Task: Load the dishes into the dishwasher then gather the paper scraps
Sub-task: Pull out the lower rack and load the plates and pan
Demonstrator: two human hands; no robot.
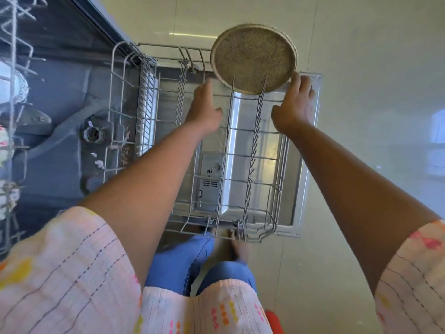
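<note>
A round speckled beige plate (254, 56) stands on edge between the tines at the far end of the lower dishwasher rack (251, 165). The rack is pulled out over the open door (310, 131). My right hand (293, 102) has its fingertips on the plate's lower right rim. My left hand (204, 107) reaches over the rack just below and left of the plate, fingers stretched out and apart, holding nothing. No paper scraps are in sight.
The dishwasher tub (60, 121) with its spray arm and filter lies to the left. An upper rack (9, 75) with dishes shows at the far left edge. Pale floor tiles (373, 68) surround the door. A red object (274, 321) sits by my legs.
</note>
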